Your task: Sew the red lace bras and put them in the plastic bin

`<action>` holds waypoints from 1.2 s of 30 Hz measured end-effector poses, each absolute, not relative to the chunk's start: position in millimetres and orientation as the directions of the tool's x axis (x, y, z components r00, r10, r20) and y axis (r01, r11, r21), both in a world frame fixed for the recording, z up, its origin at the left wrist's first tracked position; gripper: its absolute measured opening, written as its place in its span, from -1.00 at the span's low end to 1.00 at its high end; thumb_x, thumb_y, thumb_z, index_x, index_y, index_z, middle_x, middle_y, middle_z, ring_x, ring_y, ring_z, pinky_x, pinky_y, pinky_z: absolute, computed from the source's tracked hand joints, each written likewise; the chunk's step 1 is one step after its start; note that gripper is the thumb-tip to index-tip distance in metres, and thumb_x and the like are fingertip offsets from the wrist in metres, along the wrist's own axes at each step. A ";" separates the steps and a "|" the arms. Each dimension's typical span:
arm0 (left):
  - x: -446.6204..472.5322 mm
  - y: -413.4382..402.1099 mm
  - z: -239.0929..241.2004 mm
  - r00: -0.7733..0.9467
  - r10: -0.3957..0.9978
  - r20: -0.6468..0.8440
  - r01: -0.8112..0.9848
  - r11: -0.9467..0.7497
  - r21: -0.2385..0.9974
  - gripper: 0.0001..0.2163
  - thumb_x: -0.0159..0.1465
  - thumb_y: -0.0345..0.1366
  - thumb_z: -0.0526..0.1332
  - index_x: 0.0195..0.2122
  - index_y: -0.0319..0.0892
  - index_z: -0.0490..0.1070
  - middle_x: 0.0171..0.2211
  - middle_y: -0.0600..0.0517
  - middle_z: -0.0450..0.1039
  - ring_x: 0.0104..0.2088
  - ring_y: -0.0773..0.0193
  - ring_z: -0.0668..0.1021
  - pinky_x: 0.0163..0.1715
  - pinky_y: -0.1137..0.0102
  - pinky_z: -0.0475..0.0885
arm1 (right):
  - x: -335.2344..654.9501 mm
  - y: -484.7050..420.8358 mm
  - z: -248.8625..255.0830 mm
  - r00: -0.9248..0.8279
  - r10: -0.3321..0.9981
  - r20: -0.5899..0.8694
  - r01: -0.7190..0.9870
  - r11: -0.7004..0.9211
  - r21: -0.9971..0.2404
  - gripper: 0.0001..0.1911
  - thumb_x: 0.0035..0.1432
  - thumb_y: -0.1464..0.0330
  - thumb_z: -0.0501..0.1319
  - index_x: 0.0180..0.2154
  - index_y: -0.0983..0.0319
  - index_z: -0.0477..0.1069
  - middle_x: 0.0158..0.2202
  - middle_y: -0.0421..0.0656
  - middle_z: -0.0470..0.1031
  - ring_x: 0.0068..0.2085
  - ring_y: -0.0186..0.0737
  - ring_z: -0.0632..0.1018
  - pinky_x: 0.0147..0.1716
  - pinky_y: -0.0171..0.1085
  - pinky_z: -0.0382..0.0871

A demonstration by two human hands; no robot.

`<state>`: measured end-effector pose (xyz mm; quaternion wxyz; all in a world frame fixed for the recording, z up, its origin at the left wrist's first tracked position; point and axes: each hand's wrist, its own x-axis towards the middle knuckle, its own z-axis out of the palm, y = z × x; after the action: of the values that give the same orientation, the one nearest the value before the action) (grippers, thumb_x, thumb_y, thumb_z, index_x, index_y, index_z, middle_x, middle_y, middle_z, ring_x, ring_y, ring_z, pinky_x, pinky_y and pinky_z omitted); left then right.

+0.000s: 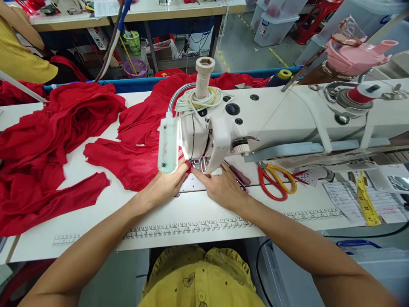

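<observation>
At the white sewing machine (220,128), my left hand (169,183) pinches the edge of a red fabric piece (128,164), close to the presser foot (200,164). Most of this piece spreads out to the left of the needle area. My right hand (225,187) lies flat on the machine bed, right of the foot. One of its digits reaches left to the fabric edge by the foot, while its other fingers point away, apart, partly hidden under the machine head. Orange-and-red-handled scissors (276,181) lie to the right of my right hand.
Red fabric heaps (79,115) cover the table's left side. A printed ruler (191,228) runs along the front edge. Papers (341,198) and a yellow tape measure (366,200) lie at right. Another person's yellow top (25,47) shows at upper left.
</observation>
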<state>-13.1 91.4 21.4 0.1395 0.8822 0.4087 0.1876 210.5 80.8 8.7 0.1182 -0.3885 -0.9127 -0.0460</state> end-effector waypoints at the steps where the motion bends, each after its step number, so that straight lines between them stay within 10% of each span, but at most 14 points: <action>1: -11.8 92.1 21.1 0.592 0.777 0.214 0.666 -0.621 0.413 -0.83 0.47 -0.36 -0.03 -0.14 -0.17 0.35 -0.14 -0.12 0.49 -0.11 0.12 0.50 0.00 0.17 0.40 | 211.3 81.0 8.1 -0.673 0.697 0.249 0.720 0.694 0.004 -0.40 0.16 0.62 0.07 0.21 0.22 0.39 -0.31 -0.02 0.50 -0.13 0.02 0.40 -0.10 -0.04 0.21; 19: -12.9 91.1 16.8 0.594 0.760 0.266 0.688 -0.650 0.322 -0.86 0.47 -0.30 0.05 -0.19 -0.16 0.37 -0.21 -0.08 0.49 -0.19 0.15 0.54 -0.11 0.24 0.44 | 213.9 82.3 4.3 -0.639 0.696 0.328 0.720 0.691 -0.063 -0.35 0.15 0.61 0.12 0.25 0.11 0.36 -0.25 -0.04 0.47 -0.15 0.01 0.37 -0.09 -0.05 0.21; 26: -12.1 77.8 19.5 0.622 0.708 0.333 0.727 -0.680 0.089 -0.72 0.39 -0.50 0.07 0.06 -0.25 0.42 -0.08 -0.20 0.56 -0.03 0.03 0.56 -0.09 0.17 0.42 | 217.5 79.3 7.5 -0.638 0.696 0.329 0.719 0.692 -0.066 -0.47 0.13 0.60 0.13 0.10 0.15 0.51 -0.20 -0.02 0.47 -0.14 -0.01 0.36 -0.10 -0.08 0.18; 36: -19.1 81.4 15.9 0.605 0.743 0.286 0.734 -0.660 0.161 -0.71 0.41 -0.46 0.06 0.05 -0.19 0.50 -0.12 -0.15 0.61 -0.07 0.08 0.61 -0.12 0.22 0.41 | 215.2 78.5 7.1 -0.640 0.718 0.273 0.730 0.679 -0.076 -0.30 0.12 0.62 0.13 0.27 0.09 0.36 -0.25 -0.04 0.43 -0.16 -0.01 0.35 -0.11 -0.05 0.18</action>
<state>-19.1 81.4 15.9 0.0134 0.8957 0.4124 0.1658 215.2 78.5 7.1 0.1418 -0.3998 -0.9053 -0.0208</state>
